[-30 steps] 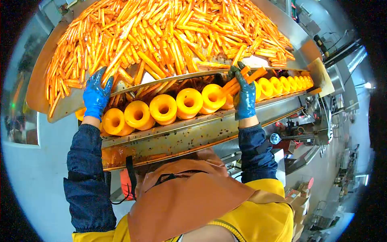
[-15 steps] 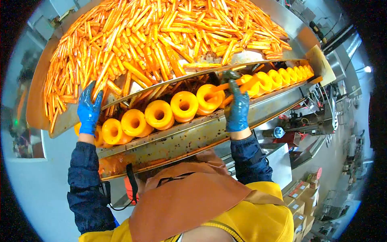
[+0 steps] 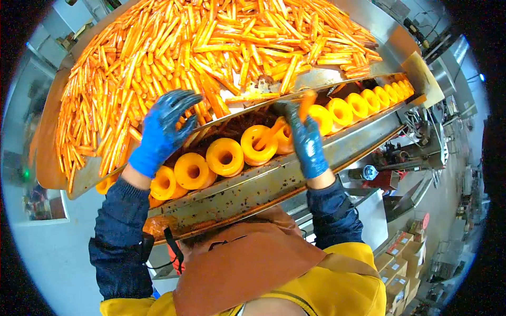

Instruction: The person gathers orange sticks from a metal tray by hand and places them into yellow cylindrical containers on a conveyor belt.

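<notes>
My left hand (image 3: pixel 164 131), in a blue glove with dark wet fingers, reaches over the tray's near edge by the heap of oily orange food sticks (image 3: pixel 211 47). Its fingers and thumb are apart, with no stick visible between them. My right hand (image 3: pixel 307 145), also gloved, is closed around one orange food stick (image 3: pixel 306 103) above the row of yellow ring-shaped cups (image 3: pixel 225 157). Left of that hand, another stick (image 3: pixel 269 134) stands tilted in the hole of a cup. Part of the cup row is hidden behind both hands.
A metal trough (image 3: pixel 237 192) spotted with dark residue runs along the near side of the cups. The metal tray (image 3: pixel 387 50) holding the heap rises behind them. Machine parts (image 3: pixel 400 166) and cardboard boxes (image 3: pixel 398 274) stand to the right.
My left hand has moved right along the tray edge, its fingers bending over. My right hand now holds a stick more upright. The cups appear shifted right, with a stick in one of them.
</notes>
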{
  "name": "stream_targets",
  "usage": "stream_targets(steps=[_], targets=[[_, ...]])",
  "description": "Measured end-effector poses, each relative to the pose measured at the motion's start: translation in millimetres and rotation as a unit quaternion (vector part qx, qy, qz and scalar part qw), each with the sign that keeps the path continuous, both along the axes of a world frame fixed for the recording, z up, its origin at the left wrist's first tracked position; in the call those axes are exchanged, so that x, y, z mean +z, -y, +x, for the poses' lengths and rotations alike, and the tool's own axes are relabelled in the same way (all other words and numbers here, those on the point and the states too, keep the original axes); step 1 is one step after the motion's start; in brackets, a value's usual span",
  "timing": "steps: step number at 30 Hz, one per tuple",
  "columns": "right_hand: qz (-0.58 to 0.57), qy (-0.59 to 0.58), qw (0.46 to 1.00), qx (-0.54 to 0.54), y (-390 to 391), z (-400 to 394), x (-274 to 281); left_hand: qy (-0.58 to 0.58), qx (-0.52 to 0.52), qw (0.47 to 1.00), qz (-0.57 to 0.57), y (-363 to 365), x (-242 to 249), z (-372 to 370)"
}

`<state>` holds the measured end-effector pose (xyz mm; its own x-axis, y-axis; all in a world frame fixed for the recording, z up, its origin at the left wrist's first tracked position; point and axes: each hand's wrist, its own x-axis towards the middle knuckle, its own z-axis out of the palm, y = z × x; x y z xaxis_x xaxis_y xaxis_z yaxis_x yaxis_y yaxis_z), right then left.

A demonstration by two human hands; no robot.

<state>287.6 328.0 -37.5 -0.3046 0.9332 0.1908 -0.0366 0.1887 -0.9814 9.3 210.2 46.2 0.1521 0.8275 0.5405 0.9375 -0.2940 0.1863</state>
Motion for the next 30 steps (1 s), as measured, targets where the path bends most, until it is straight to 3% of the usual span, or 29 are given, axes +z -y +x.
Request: stream_targets(steps=[1, 2, 3, 4, 5, 7, 9, 10, 12, 15, 17, 18, 19, 21, 22, 23, 25, 27, 28, 29, 30], targets=[[0.026, 0.044, 0.998, -0.042, -8.6, 0.1, 25.8, -0.001, 0.003, 1.0, 0.0, -12.8, 1.0, 4.3], [0.097, 0.201, 0.97, -0.092, -16.0, 5.8, 57.5, 0.002, -0.006, 0.998, -0.055, -26.0, 1.8, 9.6], [0.246, 0.235, 0.938, -0.071, -50.2, 13.0, 44.8, 0.006, -0.016, 0.994, -0.11, -38.7, 1.9, 15.4], [0.351, 0.281, 0.881, -0.143, -76.6, 8.7, 40.3, 0.009, -0.014, 0.994, -0.11, -52.1, -3.3, 21.2], [0.381, 0.32, 0.86, -0.113, -97.3, 8.0, 41.1, -0.052, -0.015, 0.994, -0.095, -66.5, -12.3, 26.8], [0.388, 0.415, 0.821, 0.051, -115.8, -1.7, 62.8, -0.112, -0.015, 0.99, -0.079, -90.1, -17.6, 38.3], [0.437, 0.489, 0.741, 0.145, -131.1, -17.4, 60.1, -0.166, 0.021, 0.968, -0.186, -106.9, -18.0, 47.7], [0.467, 0.503, 0.712, 0.146, -135.4, -24.0, 61.6, -0.164, 0.023, 0.968, -0.188, -113.0, -15.6, 50.6], [0.454, 0.533, 0.698, 0.149, -137.6, -30.5, 68.8, -0.186, 0.053, 0.95, -0.243, -121.7, -12.2, 54.0], [0.458, 0.558, 0.673, 0.162, -140.9, -34.3, 75.5, -0.151, 0.021, 0.96, -0.237, -123.8, -17.5, 41.6], [0.428, 0.625, 0.63, 0.175, -139.1, -39.0, 78.5, -0.144, 0.017, 0.961, -0.235, -118.2, -17.1, 28.6], [0.466, 0.626, 0.594, 0.196, -135.5, -37.5, 81.3, -0.106, -0.02, 0.972, -0.209, -115.8, -15.1, 21.3], [0.466, 0.625, 0.594, 0.197, -135.0, -34.3, 80.2, -0.066, -0.056, 0.98, -0.181, -113.2, -14.6, 17.6], [0.467, 0.553, 0.664, 0.189, -136.6, -26.2, 80.1, -0.03, -0.022, 0.982, -0.187, -103.7, -10.6, 13.0], [0.475, 0.55, 0.674, 0.133, -136.0, -22.0, 80.2, 0.034, -0.04, 0.986, -0.16, -95.5, -5.7, 8.5], [0.499, 0.472, 0.724, 0.064, -132.2, -11.2, 79.1, 0.098, -0.057, 0.985, -0.132, -86.8, -1.6, 4.0], [0.481, 0.331, 0.81, -0.061, -113.8, -3.8, 85.8, 0.11, -0.051, 0.984, -0.127, -64.8, 4.9, 2.8], [0.251, 0.163, 0.954, -0.035, -73.4, 8.0, 96.9, 0.29, -0.033, 0.952, -0.091, -49.0, 4.3, -0.6], [0.235, 0.122, 0.964, -0.003, -54.9, 15.3, 92.2, 0.266, -0.006, 0.961, -0.08, -45.3, -0.7, -7.8], [0.122, 0.063, 0.99, -0.004, -43.6, 15.1, 75.3, 0.265, -0.005, 0.961, -0.08, -41.4, -0.6, -8.3], [0.032, 0.067, 0.997, 0.023, -27.0, 15.8, 61.3, 0.346, 0.01, 0.935, -0.083, -36.0, -0.7, -7.2]])
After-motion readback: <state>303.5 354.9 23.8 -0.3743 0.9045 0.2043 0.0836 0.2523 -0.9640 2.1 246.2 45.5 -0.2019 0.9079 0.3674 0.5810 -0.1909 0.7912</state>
